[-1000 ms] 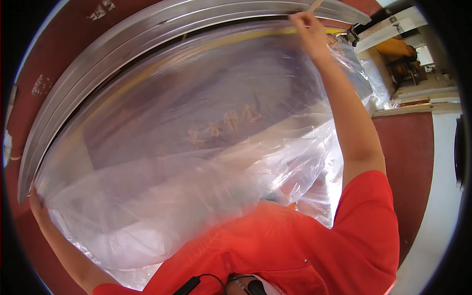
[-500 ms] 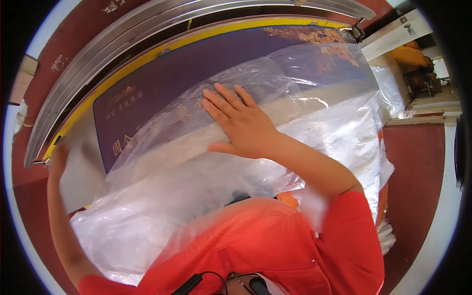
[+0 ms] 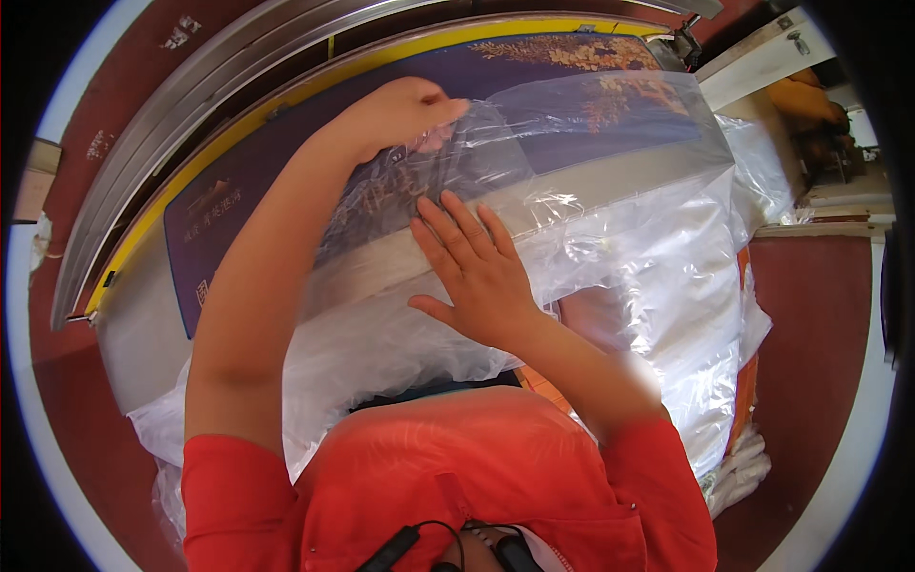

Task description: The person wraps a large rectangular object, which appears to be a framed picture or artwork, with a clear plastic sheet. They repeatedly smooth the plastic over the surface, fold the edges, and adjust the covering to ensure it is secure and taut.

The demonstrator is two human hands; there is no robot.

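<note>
left hand (image 3: 405,116) pinches gathered clear film (image 3: 667,248), draped partly over purple printed panel (image 3: 500,76); right hand (image 3: 470,275) spread wide on film, gripping nothing. best: anchor with flat palm, pull gently.

Film (image 3: 681,286): thin, clear plastic, glossy, crinkled. Mat (image 3: 310,129): matt, smooth, cloth-like. Rail (image 3: 152,143): smooth metal, soft sheen. Worktop (image 3: 138,334): smooth, dull. Shirt (image 3: 381,467): matt cloth. Wall (image 3: 810,334): matt.

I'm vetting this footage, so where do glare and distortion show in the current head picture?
Head view: bright glare streaks the plastic sheet right of the right hand; also head view: the metal rail bows from fisheye distortion, corners black.
</note>
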